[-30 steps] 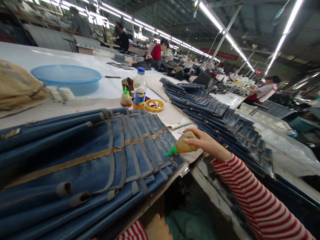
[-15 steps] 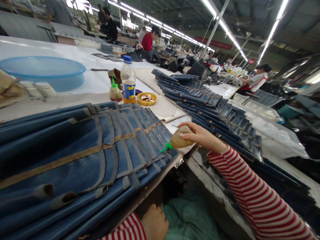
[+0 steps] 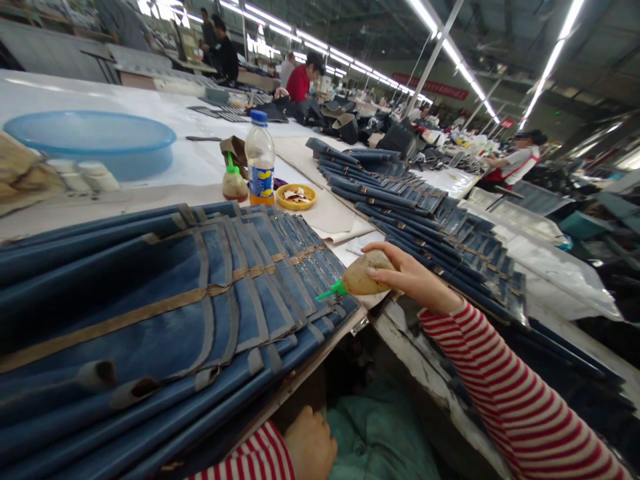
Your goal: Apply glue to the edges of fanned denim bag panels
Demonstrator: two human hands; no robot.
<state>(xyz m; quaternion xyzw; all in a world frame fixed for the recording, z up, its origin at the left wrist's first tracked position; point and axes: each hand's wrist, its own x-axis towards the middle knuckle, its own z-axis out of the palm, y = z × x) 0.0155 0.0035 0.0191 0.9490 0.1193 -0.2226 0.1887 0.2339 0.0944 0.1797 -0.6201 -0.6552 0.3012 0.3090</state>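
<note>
My right hand [image 3: 400, 270] grips a stained squeeze bottle [image 3: 367, 273], tilted with its green nozzle [image 3: 330, 291] pointing left, just over the overlapping blue pieces [image 3: 290, 287]. These pieces have grey edges and a brown strip across them; shiny wet-looking lines show near their right ends. Low in the view, by the table's edge, my left hand [image 3: 311, 443] rests above the green cloth on my lap, fingers curled; whether anything is inside cannot be seen.
Behind the pieces stand a second green-tipped bottle [image 3: 234, 183], a drink bottle [image 3: 260, 160] with a blue cap, a yellow dish [image 3: 296, 197] of scraps and a blue basin [image 3: 90, 143]. More blue pieces [image 3: 400, 200] lie at right. Several people work farther back.
My right hand and the squeeze bottle have shifted slightly; the nozzle tip now points farther left along the pieces. The whole view has moved a little. My left hand stays low.
</note>
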